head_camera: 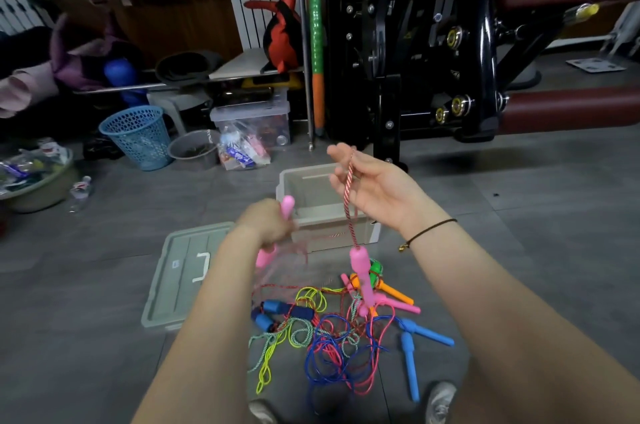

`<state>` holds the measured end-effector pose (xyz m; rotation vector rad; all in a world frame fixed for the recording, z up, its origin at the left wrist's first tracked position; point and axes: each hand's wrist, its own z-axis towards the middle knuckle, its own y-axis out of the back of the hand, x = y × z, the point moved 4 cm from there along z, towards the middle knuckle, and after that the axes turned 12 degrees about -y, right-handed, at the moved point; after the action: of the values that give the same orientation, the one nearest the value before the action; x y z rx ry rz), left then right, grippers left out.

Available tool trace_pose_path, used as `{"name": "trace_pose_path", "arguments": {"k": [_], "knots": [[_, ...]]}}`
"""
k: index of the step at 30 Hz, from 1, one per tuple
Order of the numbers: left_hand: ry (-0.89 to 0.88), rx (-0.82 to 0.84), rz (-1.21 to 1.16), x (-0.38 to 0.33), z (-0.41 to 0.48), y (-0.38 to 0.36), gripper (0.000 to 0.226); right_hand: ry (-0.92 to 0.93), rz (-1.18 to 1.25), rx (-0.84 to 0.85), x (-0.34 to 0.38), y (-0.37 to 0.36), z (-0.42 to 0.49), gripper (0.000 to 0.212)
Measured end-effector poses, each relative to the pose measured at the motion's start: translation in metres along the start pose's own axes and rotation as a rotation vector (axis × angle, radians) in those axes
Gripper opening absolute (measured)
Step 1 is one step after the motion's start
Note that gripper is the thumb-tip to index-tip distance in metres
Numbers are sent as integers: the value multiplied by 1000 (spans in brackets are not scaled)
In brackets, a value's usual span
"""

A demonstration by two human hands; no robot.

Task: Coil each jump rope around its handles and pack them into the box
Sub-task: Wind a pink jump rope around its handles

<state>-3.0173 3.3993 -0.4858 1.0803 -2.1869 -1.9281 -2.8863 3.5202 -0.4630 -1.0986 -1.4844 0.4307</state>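
Well, from my remote station the main risk I judge is a tangle. The left hand (pixel 268 224) grips one pink handle (pixel 287 207) firmly, with the fingers curled around it. The right hand (pixel 377 191) is loosely spread, and the red-and-white rope (pixel 348 195) only hangs over it near the thumb; I see no real pinch there. The second pink handle (pixel 360 267) dangles from this rope just above the pile of ropes (pixel 329 330) on the floor. If it swings, it may hook into a loop and lift other ropes, or the rope may slide off the open hand and drop into the pile. The part of the rope near the left hand is blurred, so I cannot tell if any coil is on the handle yet. The box (pixel 346 229) stands open just behind the hands, and I see no rope in it. The count: one box, one lid (pixel 180 285) lying flat to its left, two hands, and two pink handles on the held rope. In the pile I count two light blue handles (pixel 429 335), two dark blue foam handles (pixel 277 307), at least one orange handle (pixel 396 293), a green piece (pixel 375 267) and some thin pink handles. The cords are too mixed for an exact number.
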Motion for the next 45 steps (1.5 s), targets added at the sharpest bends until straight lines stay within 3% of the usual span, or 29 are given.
{"name": "trace_pose_path", "arguments": {"k": [2,4,5,7,9,11,13,14,17,20,22,23,24,26,27,30,33,36,38,42,45], "knots": [[-90,-301,-208,-10,-8,19,32,-17,-38,-18,-1,3,2,32],[-165,-545,-348,-17,-17,34,28,-154,-279,-147,-10,10,4,25],[-157,-599,-338,-17,-20,37,31,-219,-326,-180,-15,12,3,22],[-107,-629,-393,-14,-23,34,35,-208,-181,-117,-19,5,3,16],[-154,-561,-731,-18,-23,27,20,-65,63,7,-11,-7,1,21],[-269,-379,-1016,-30,-24,20,12,57,156,27,0,-10,-2,27],[-372,-137,-1129,-42,-26,6,38,112,197,-8,4,-4,-1,29],[-395,-41,-1163,-45,-28,0,41,129,224,-22,4,-1,-1,31],[-356,8,-1311,-51,-31,-12,14,174,310,-40,8,2,-4,29],[-331,-300,-1125,-51,-25,-14,35,186,353,-20,12,-2,-9,31],[-328,-395,-1006,-51,-24,-22,32,174,394,-8,13,-4,-11,29],[-320,-370,-1004,-53,-23,-28,20,167,431,2,14,-5,-13,28],[-311,-324,-1022,-55,-22,-34,24,161,476,17,16,-5,-13,28],[-259,-209,-1106,-55,-19,-50,70,153,550,54,21,-6,-14,26],[-223,-163,-1125,-57,-20,-57,74,157,571,67,24,-7,-15,26],[-132,-110,-1094,-63,-23,-75,32,175,587,89,29,-11,-16,33],[-148,-199,-958,-70,-26,-78,23,174,587,105,26,-15,-15,33],[-273,-283,-954,-80,-28,-71,9,161,566,126,22,-17,-11,29],[-311,-262,-1004,-84,-29,-69,13,155,544,133,20,-19,-8,25],[-281,-172,-989,-77,-22,-80,47,164,527,158,21,-22,-7,23],[-261,-144,-993,-73,-22,-84,44,179,500,159,27,-17,-10,20]]}}
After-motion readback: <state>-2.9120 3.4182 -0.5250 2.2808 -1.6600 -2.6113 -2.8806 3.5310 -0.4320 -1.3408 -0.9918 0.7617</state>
